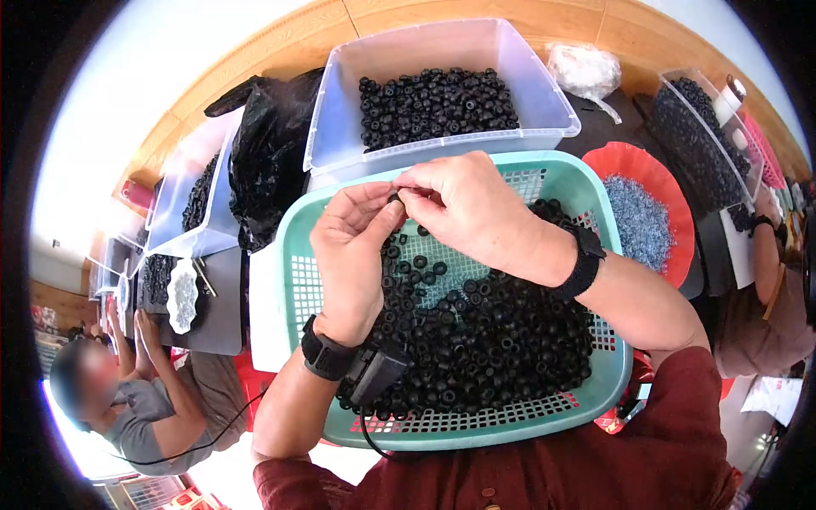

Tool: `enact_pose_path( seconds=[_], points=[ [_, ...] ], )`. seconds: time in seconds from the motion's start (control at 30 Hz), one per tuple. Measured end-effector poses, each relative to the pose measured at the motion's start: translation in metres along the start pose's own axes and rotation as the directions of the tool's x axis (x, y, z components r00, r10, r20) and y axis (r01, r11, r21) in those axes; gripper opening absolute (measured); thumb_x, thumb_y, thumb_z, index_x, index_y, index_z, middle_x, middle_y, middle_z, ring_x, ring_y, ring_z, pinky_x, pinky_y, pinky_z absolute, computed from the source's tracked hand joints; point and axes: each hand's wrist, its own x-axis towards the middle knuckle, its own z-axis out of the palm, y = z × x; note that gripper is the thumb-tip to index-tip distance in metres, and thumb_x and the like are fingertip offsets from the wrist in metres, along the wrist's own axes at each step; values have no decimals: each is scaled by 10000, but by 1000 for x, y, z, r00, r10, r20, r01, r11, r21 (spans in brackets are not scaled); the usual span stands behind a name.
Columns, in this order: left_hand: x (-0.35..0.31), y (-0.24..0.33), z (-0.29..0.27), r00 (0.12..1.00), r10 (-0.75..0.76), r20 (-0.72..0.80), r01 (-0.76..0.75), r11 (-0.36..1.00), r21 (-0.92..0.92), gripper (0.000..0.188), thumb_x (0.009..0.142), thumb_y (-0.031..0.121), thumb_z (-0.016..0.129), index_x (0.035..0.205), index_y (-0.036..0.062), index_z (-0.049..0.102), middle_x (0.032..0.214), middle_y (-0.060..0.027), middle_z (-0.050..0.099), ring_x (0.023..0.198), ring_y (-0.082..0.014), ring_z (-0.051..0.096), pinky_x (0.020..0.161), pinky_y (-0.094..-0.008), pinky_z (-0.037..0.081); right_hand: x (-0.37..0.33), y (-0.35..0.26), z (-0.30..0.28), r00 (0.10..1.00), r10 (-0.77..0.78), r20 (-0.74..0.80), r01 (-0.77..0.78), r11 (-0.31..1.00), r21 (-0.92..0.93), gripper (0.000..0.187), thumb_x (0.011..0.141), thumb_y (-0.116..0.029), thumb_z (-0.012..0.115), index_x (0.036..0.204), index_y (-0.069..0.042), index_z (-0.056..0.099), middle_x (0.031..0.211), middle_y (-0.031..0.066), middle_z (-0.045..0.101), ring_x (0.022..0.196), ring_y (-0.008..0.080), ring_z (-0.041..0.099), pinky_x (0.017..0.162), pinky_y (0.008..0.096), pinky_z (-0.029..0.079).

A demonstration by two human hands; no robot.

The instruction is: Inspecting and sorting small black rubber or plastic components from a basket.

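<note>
My left hand [347, 259] pinches a small black ring-like part [394, 197] between thumb and fingertips, above the far side of a green plastic basket [476, 436]. Pressed close against it, my right hand [484, 212] has its fingers closed at the same spot; what they grip is mostly hidden behind them. Below both hands, the basket holds a heap of small black ring-shaped parts [484, 344], thickest toward the near and right sides. Some loose rings lie near the basket's middle, where its mesh bottom shows.
Behind the basket stands a clear bin [340, 93] of black parts. A red bowl [680, 225] of small blue-grey pieces is at right, a black plastic bag [276, 144] at left. Other people sit at left [161, 399] and far right [769, 314]. A cable [371, 433] hangs from my left wrist.
</note>
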Motion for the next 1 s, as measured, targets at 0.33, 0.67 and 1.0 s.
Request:
enact_pose_path(
  seconds=[0.33,0.67,1.0],
  points=[
    [-3,0,-6,964,-267,-7,254,924,-285,302,861,41,596,1145,32,493,972,-42,620,883,-99,562,823,-246,427,-10,-7,11,983,-184,30,183,923,-340,265,709,-50,624,957,-3,542,766,89,536,680,271,549,621,374,389],
    [-5,5,-5,965,-244,95,258,947,-189,284,919,154,535,1184,55,516,1080,-13,585,1000,-112,526,867,-270,386,-6,-1,10,913,-405,-51,340,824,-453,223,716,-81,578,931,-23,570,713,30,485,676,189,511,650,330,342],
    [-6,5,-4,986,-145,83,157,974,-161,223,930,196,521,1077,57,617,983,-2,624,888,-86,555,821,-273,416,-3,-9,4,915,-399,-59,335,834,-438,262,710,-112,652,959,-50,595,742,16,510,691,180,527,684,330,359]
  ],
)
